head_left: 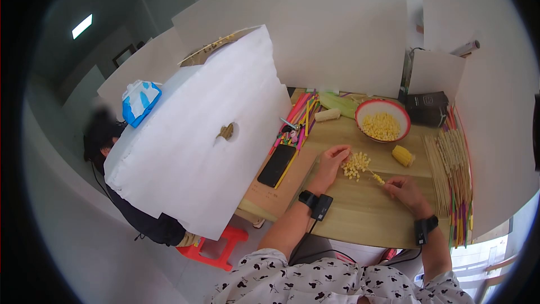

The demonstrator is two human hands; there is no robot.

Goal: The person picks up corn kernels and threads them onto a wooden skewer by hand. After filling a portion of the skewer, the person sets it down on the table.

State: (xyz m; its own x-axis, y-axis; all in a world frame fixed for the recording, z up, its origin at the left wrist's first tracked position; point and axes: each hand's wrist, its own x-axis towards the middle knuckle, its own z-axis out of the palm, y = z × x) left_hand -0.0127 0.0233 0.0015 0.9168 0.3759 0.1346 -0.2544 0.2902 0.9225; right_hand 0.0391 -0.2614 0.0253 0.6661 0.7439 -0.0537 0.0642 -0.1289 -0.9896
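Note:
A loose pile of yellow corn kernels (354, 166) lies on the wooden table. My left hand (334, 159) is at the pile's left edge, thumb and fingertips pinched together; whatever is between them is too small to name. On the pile's right, my right hand (406, 190) pinches the end of a thin skewer with corn kernels (378, 178) threaded on it, its bare tip pointing up-left toward the pile. Beyond my right hand lies a piece of corn cob (403, 156) with kernels on it. A red-rimmed white bowl (406, 118) holds more loose kernels.
A stripped cob (328, 115) and green husk (338, 103) lie at the back. A black phone (277, 165) and colored sticks (304, 114) are at left, beside a white foam board (197, 129). Bundled sticks (450, 169) line the right edge. Another person (140, 217) sits behind the board.

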